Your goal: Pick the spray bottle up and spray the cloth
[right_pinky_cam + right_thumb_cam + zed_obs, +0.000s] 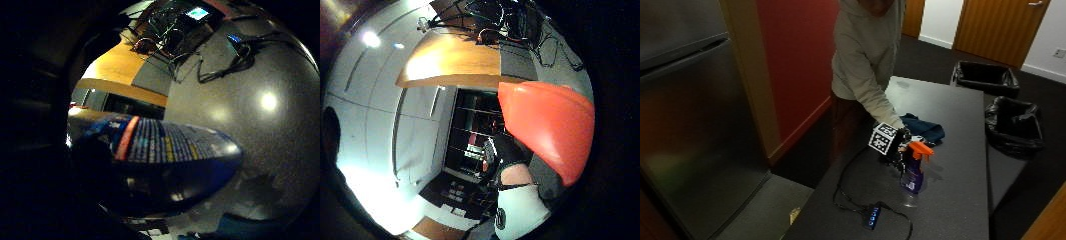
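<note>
Pickup done: right hand [896,145] closes round the neck of the spray bottle [913,175], apparently lifted just clear of the table [959,200]. Spraying remains; the cloth [923,129] lies at 12 o'clock from the bottle. Palm views add the label [165,145] and the orange head [550,127]; only the outside view shows the cloth clearly.

A light grey, long-sleeved hooded top [863,60] of soft fabric is worn, its sleeve reaching down to the wrist. The right hand [896,145] is covered by a black glove. In the thumb side palm view, a black strap and a rounded white plastic piece [517,212] bearing a small dark round mark are seen at the edge. Dark trousers are worn below the top.
</note>
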Motion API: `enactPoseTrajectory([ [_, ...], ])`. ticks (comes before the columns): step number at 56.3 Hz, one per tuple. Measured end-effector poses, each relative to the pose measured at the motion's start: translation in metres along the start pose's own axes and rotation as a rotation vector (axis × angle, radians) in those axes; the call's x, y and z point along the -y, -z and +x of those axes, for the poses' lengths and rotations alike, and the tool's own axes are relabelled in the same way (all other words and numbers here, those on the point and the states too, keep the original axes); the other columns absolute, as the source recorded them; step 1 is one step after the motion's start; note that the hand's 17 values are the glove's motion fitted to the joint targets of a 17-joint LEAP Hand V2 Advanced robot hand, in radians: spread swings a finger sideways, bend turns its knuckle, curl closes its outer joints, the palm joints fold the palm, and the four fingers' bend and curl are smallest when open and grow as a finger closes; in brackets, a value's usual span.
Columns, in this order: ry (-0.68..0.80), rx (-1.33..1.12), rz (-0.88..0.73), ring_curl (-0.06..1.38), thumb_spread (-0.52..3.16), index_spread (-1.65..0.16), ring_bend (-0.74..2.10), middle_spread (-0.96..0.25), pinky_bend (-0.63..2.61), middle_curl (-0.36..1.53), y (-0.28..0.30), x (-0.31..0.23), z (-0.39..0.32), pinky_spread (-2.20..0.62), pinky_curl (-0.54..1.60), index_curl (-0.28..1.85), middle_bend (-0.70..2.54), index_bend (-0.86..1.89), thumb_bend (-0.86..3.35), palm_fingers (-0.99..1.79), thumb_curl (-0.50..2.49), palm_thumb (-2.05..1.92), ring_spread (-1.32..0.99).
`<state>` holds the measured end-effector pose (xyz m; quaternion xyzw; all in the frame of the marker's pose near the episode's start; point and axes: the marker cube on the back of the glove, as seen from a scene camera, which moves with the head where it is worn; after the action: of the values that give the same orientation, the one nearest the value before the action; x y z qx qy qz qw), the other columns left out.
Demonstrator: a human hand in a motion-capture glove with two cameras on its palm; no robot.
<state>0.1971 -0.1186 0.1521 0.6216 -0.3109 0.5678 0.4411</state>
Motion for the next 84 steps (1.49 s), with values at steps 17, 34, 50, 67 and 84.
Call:
enactPoseTrajectory([
  [17,-0.012,-0.088,-0.043,0.36,0.89,-0.24,0.68,-0.09,0.39,0.39,-0.013,0.036,0.003,0.03,0.34,0.19,0.38,0.08,-0.02,0.82,0.41,0.76,-0.08],
  [34,0.014,-0.082,-0.14,0.38,0.67,-0.21,0.61,-0.14,0.34,0.45,-0.033,0.051,0.001,-0.12,0.36,0.3,0.5,0.22,-0.02,1.31,0.51,0.95,-0.17],
  [50,0.052,-0.064,-0.171,0.4,0.34,-0.19,0.55,-0.13,0.33,0.47,-0.041,0.062,0.0,-0.21,0.38,0.43,0.52,0.35,-0.03,1.35,0.62,0.98,-0.18],
  [67,0.072,-0.034,-0.17,0.42,0.23,-0.17,0.56,-0.17,0.31,0.48,-0.04,0.066,0.004,-0.2,0.37,0.49,0.53,0.36,-0.03,1.37,0.69,0.98,-0.19],
  [84,0.11,-0.015,-0.181,0.43,0.17,-0.16,0.57,-0.17,0.33,0.49,-0.039,0.063,0.004,-0.22,0.38,0.51,0.55,0.37,-0.04,1.37,0.73,0.97,-0.19],
])
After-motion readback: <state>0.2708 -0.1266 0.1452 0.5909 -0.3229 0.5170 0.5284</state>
